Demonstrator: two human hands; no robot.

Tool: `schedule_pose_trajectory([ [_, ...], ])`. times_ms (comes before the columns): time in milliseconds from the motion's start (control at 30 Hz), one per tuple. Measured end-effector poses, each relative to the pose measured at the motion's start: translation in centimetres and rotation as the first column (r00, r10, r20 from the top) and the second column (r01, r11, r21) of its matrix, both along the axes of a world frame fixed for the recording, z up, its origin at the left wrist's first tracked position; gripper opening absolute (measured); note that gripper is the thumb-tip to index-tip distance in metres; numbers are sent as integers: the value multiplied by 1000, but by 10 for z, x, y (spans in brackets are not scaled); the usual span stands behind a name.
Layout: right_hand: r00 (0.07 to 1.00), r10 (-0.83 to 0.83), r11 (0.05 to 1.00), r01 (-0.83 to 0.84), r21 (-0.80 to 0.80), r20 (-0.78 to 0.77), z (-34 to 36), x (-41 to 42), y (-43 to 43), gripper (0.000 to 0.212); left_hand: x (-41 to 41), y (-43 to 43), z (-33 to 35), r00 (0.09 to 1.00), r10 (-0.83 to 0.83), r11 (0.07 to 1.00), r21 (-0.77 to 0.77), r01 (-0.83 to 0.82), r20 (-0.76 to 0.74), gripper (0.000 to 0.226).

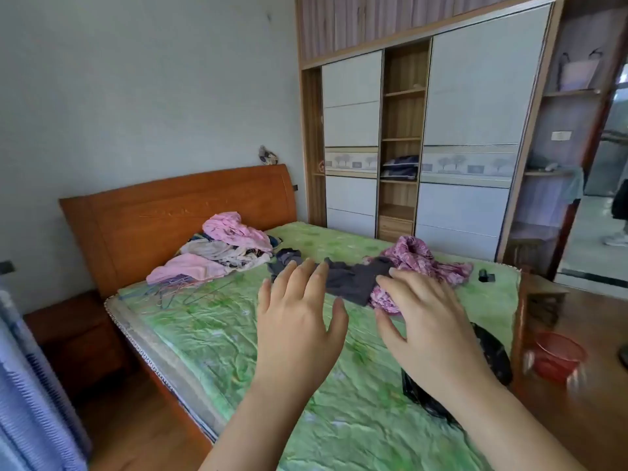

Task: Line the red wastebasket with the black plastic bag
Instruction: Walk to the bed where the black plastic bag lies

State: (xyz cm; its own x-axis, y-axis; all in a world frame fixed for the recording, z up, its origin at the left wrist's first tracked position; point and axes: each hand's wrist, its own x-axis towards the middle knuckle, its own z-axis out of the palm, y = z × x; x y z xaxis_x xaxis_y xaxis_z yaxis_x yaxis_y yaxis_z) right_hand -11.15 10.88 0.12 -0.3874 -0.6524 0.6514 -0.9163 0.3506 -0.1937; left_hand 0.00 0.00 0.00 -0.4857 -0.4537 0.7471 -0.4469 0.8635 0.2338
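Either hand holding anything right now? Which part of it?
Nothing is held: the left hand and right hand are both open above the bed, fingers spread; the black plastic bag lies on the bed.

Open room: we count a bare stretch of green sheet (204, 338) nearest us. In the way: a grey garment (353, 280) and pink cloth (421, 256) across the middle; a clothes pile (224, 246) and hangers (176, 290) by the headboard (163, 212); a wooden frame (520, 317) between the black bag (494, 353) and the red wastebasket (557, 355).

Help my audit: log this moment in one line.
left hand open; right hand open; black plastic bag on bed; red wastebasket unlined
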Motion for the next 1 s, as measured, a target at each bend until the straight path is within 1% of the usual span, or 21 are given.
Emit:
schedule_pose_trajectory([
  [100,999,-37,998,37,42,-6,-17,-3,3,38,-9,1,-14,999,-54,999,9,54,2,45],
  [200,996,-80,990,75,120,35,-34,-5,13,37,-18,6,-32,993,-116,993,21,115,19,47],
  [400,974,-210,971,198,136,84,-64,-8,49,38,-39,29,-66,975,-215,976,37,213,51,43],
  [533,950,-297,949,282,138,101,-80,-17,82,38,-57,56,-84,952,-294,955,76,287,88,41],
  [733,904,-401,913,380,148,150,-99,-44,142,38,-96,111,-103,905,-401,915,120,386,144,42],
  [1000,827,-528,848,502,169,194,-121,-113,263,37,-177,231,-122,835,-513,857,175,485,196,41],
])
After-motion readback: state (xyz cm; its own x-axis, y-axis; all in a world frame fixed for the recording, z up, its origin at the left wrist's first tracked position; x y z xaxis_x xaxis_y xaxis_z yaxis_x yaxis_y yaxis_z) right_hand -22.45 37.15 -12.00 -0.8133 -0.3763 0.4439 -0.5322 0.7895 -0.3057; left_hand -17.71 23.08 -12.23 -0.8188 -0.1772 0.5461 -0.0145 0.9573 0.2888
